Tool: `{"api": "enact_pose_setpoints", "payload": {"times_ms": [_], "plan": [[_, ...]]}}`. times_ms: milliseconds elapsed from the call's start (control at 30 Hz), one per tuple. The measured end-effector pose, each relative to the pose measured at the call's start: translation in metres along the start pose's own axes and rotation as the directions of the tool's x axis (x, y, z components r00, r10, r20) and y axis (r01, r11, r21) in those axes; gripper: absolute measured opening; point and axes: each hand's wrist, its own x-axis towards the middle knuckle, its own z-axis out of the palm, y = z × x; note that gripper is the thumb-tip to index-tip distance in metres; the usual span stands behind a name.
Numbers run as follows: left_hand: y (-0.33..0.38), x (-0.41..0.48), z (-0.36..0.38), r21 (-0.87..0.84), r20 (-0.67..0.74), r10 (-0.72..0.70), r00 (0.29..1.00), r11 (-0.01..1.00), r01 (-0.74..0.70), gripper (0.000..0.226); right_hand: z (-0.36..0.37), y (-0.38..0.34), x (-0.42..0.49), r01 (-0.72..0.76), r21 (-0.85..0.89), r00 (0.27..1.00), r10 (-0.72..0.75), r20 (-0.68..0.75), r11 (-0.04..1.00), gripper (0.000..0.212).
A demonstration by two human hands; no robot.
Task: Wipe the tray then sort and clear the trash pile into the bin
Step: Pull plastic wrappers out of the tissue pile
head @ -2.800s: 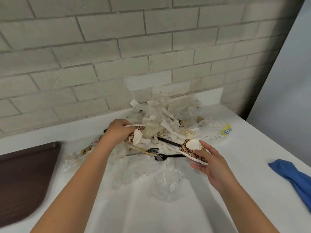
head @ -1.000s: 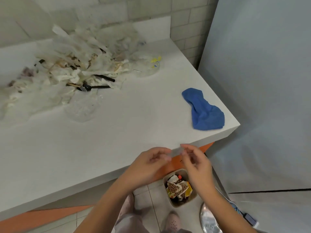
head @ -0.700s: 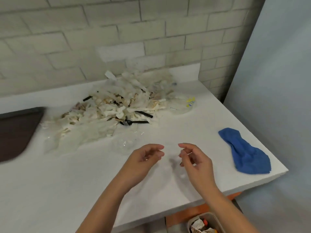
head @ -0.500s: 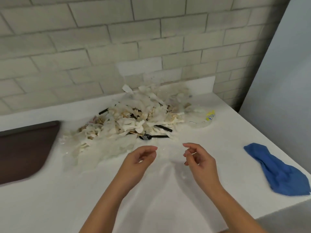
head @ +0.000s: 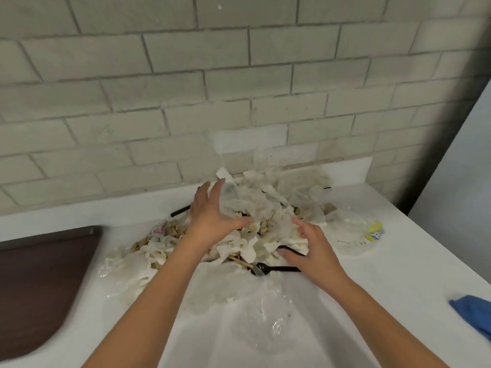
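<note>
Head view shows the trash pile (head: pixel 265 205) on the white bench (head: pixel 398 282), against the brick wall, between the brown tray (head: pixel 45 282) at the left and a blue cloth (head: pixel 475 314) at the right edge. The left hand (head: pixel 212 219) lies with straight, spread fingers on the top papers. The right hand (head: pixel 316 254), its fingers loosely bent and holding nothing that I can see, touches the near right side. I judge the step is to gather a handful. It is better to press the light papers together from both sides, and to take the black cutlery (head: pixel 281 269) separately. The bin is not visible.
</note>
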Motion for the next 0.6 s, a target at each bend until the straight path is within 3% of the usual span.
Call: {"api": "enact_pose_setpoints", "payload": {"times_ms": [100,200,300,367,467,600], "plan": [[0.000,0.051,0.032,0.317,0.171,0.025,0.985,0.945,-0.079,0.124,0.003,0.002,0.043,0.037,-0.194,0.992,-0.013,0.125,0.980,0.090],[-0.011,0.080,0.061,0.441,0.289,-0.056,0.956,0.894,-0.081,0.127,0.006,0.005,0.088,0.095,-0.398,0.985,-0.027,0.173,0.912,0.105],[-0.019,0.077,0.086,0.558,0.312,-0.088,0.946,0.823,-0.107,0.098,0.004,0.007,0.128,0.072,-0.541,0.964,0.080,0.252,0.838,0.123],[-0.025,0.068,0.096,0.597,0.243,-0.014,0.970,0.791,-0.138,0.072,0.004,0.010,0.148,0.061,-0.576,0.938,0.151,0.312,0.815,0.134],[-0.036,0.054,0.097,0.561,0.132,0.242,0.961,0.781,-0.274,0.051,0.008,0.019,0.168,0.060,-0.580,0.914,0.189,0.359,0.813,0.137],[-0.040,0.022,0.087,0.437,0.122,0.456,0.882,0.773,-0.460,0.049,0.018,0.033,0.182,0.119,-0.647,0.942,0.121,0.314,0.753,0.101]]}}
